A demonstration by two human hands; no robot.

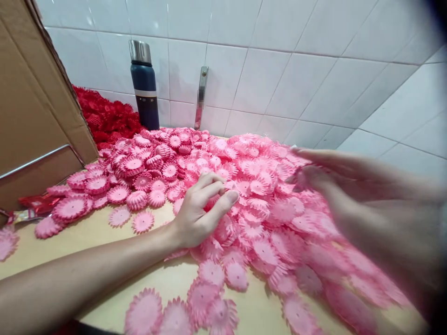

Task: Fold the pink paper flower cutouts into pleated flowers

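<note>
My left hand (200, 209) rests on the heap of pink frilled plastic flower discs (265, 186), fingers curled narrow, thumb and forefinger pinching at one disc near the heap's middle. My right hand (335, 181) is blurred over the heap's right side; I cannot tell whether it grips anything. The heap covers the pale wooden tabletop (104, 242) from the tiled back wall down to the near edge. The discs look thin, light and slippery, with toothed rims that may snag together, so I could lift several at once or sweep loose ones off the near edge. A dark blue metal flask (144, 86) stands at the back, beside red discs (104, 116).
</note>
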